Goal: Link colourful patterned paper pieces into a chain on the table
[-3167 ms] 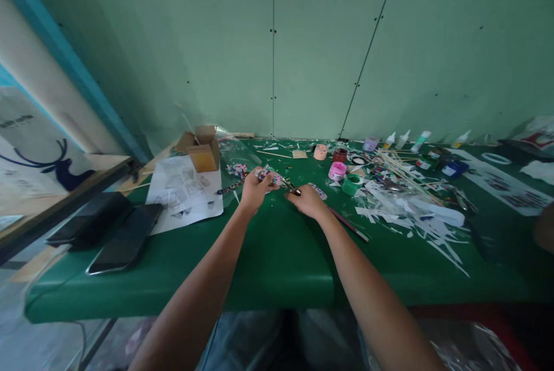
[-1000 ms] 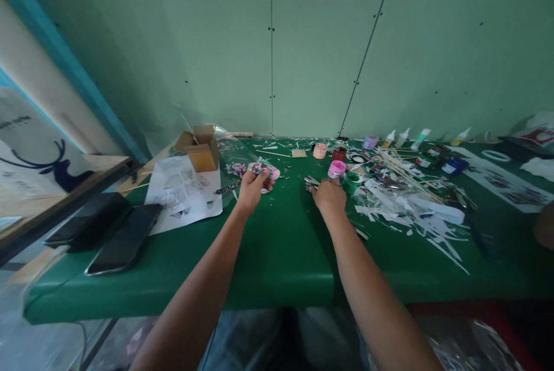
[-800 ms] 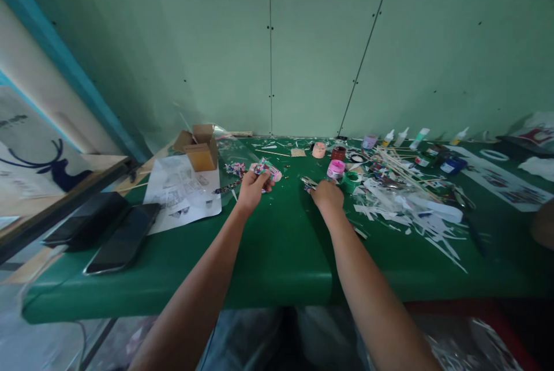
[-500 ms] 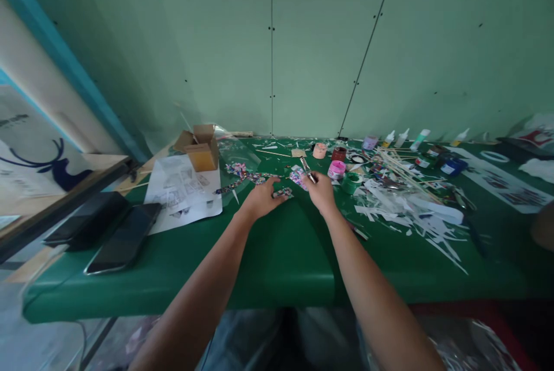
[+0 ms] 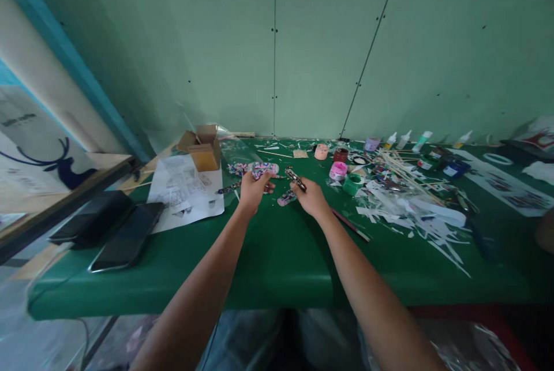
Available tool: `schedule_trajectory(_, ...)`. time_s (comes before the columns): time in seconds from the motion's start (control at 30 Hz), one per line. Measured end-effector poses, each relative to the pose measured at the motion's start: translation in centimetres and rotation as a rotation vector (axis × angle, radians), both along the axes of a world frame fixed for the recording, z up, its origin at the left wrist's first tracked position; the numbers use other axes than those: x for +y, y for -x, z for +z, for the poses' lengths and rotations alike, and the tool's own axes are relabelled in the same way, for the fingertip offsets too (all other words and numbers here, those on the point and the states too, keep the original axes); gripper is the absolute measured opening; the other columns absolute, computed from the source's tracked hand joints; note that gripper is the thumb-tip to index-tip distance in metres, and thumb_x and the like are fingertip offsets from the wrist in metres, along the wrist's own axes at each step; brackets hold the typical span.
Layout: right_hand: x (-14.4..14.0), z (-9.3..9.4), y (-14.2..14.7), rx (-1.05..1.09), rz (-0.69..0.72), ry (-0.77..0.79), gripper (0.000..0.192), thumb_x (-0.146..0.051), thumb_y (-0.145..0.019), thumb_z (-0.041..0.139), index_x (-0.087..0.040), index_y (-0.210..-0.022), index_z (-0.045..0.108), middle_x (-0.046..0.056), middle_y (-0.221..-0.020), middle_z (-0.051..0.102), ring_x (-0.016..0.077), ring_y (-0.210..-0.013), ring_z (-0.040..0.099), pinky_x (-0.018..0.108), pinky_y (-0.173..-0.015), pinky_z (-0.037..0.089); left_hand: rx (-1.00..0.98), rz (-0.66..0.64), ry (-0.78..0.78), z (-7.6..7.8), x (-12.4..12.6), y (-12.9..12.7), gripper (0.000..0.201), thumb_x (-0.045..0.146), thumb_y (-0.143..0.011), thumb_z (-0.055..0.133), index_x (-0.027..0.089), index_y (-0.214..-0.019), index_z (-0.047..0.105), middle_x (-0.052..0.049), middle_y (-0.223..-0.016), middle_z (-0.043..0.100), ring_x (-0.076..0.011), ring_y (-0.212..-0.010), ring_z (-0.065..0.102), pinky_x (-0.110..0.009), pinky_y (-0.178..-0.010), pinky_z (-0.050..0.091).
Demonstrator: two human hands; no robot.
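Observation:
My left hand (image 5: 254,191) is closed on a flat piece with a pink, white and purple floral pattern (image 5: 265,170), holding it just above the table. Between the fingers of my right hand (image 5: 310,197) is a small shiny metal tool (image 5: 296,179), shaped like nail clippers, its tip pointing up and left. A smaller flower-patterned piece (image 5: 285,198) lies on the green table right below the tool, partly beside my right fingers. Behind and left of my left hand, more patterned pieces (image 5: 236,169) and a dark patterned strip (image 5: 227,189) rest on the table.
Open paint jars, pink (image 5: 338,171) and green (image 5: 352,184), stand right of my hands. Farther right lies a heap of paper scraps (image 5: 415,209) and thin sticks. A cardboard box (image 5: 204,154) stands on printed paper (image 5: 186,198) at left, near a phone (image 5: 125,238).
The floral piece has gone from beside my right hand into my left hand, which moved left and up. My right hand has shifted slightly left with the metal tool; the smaller piece now lies free.

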State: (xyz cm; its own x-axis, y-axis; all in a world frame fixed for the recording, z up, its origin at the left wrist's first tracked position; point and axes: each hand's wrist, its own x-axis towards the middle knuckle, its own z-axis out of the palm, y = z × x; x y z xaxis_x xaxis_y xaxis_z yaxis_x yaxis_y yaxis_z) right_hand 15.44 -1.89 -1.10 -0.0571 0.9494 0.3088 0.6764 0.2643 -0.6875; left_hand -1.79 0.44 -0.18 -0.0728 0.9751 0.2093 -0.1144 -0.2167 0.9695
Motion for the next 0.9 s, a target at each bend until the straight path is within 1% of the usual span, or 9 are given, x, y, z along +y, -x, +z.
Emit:
schedule_trajectory(0.1, -0.2, 0.0, 0.6, -0.079, -0.017, 0.034, 0.029, -0.041, -0.087, 0.045, -0.019, -0.077, 0.061, 0.002, -0.067, 0.062, 0.0159, -0.062, 0.057, 0.021, -0.053, 0.030, -0.060, -0.011, -0.017, 0.2, 0.0, 0.0, 0.025, 0.036, -0.068, 0.067, 0.016, -0.076, 0.056, -0.002, -0.070, 0.064, -0.0094, -0.047, 0.053, -0.023, -0.045, 0.046)
schedule_trajectory(0.2, -0.5, 0.2, 0.9, -0.130, -0.053, 0.063, 0.031, -0.042, -0.087, 0.046, -0.019, -0.075, 0.063, 0.003, -0.066, 0.063, 0.0164, -0.062, 0.058, 0.022, -0.052, 0.028, -0.047, -0.027, -0.039, 0.1, -0.1, -0.2, 0.027, 0.035, -0.065, 0.069, 0.018, -0.078, 0.052, 0.002, -0.064, 0.061, -0.0083, -0.045, 0.051, -0.022, -0.045, 0.046)
schedule_trajectory(0.37, -0.7, 0.5, 1.1, -0.142, -0.053, 0.058, 0.030, -0.041, -0.087, 0.047, -0.019, -0.074, 0.062, 0.003, -0.065, 0.063, 0.0155, -0.060, 0.058, 0.023, -0.051, 0.027, 0.032, -0.021, -0.040, -0.1, -0.2, -0.2, 0.024, 0.033, -0.065, 0.067, 0.017, -0.076, 0.052, 0.003, -0.061, 0.060, -0.0088, -0.045, 0.052, -0.024, -0.048, 0.048)
schedule_trajectory(0.47, -0.8, 0.6, 1.1, -0.154, -0.054, 0.050, 0.029, -0.041, -0.087, 0.047, -0.020, -0.073, 0.062, 0.002, -0.063, 0.062, 0.0148, -0.058, 0.057, 0.023, -0.049, 0.026, 0.069, -0.005, -0.053, 0.0, -0.1, -0.2, 0.021, 0.029, -0.065, 0.066, 0.017, -0.075, 0.051, 0.003, -0.059, 0.058, -0.0091, -0.044, 0.052, -0.022, -0.046, 0.046)
schedule_trajectory(0.57, -1.0, 0.7, 1.2, -0.214, -0.068, 0.066, 0.028, -0.040, -0.087, 0.046, -0.020, -0.076, 0.063, 0.002, -0.064, 0.063, 0.0149, -0.058, 0.057, 0.024, -0.048, 0.025, 0.138, 0.033, -0.103, -0.1, 0.0, -0.1, 0.020, 0.027, -0.066, 0.065, 0.018, -0.072, 0.048, 0.004, -0.058, 0.056, -0.0091, -0.045, 0.052, -0.021, -0.045, 0.043)
schedule_trajectory(0.7, -1.2, 0.8, 1.3, -0.314, -0.120, 0.057, 0.026, -0.038, -0.086, 0.048, -0.020, -0.079, 0.065, 0.005, -0.068, 0.065, 0.0171, -0.063, 0.059, 0.024, -0.050, 0.026, 0.245, 0.069, -0.138, -0.5, 0.0, -0.1, 0.022, 0.025, -0.064, 0.066, 0.019, -0.069, 0.046, 0.003, -0.061, 0.058, -0.0105, -0.052, 0.056, -0.020, -0.048, 0.045)
schedule_trajectory(0.8, -1.0, 0.7, 1.4, -0.268, -0.108, 0.075, 0.026, -0.038, -0.085, 0.048, -0.020, -0.078, 0.066, 0.005, -0.069, 0.066, 0.0172, -0.062, 0.059, 0.024, -0.050, 0.027, 0.240, 0.041, -0.137, -0.6, 0.0, -0.4, 0.020, 0.026, -0.065, 0.066, 0.018, -0.072, 0.049, 0.002, -0.063, 0.059, -0.0109, -0.053, 0.057, -0.021, -0.049, 0.046)
schedule_trajectory(0.9, -0.7, 0.4, 1.4, -0.147, -0.051, 0.116, 0.030, -0.039, -0.085, 0.047, -0.019, -0.073, 0.065, 0.004, -0.064, 0.064, 0.0158, -0.057, 0.057, 0.024, -0.048, 0.025, 0.162, 0.009, -0.110, -0.5, -0.1, -0.6, 0.020, 0.029, -0.067, 0.065, 0.018, -0.076, 0.051, 0.002, -0.064, 0.060, -0.0111, -0.050, 0.057, -0.023, -0.050, 0.049)
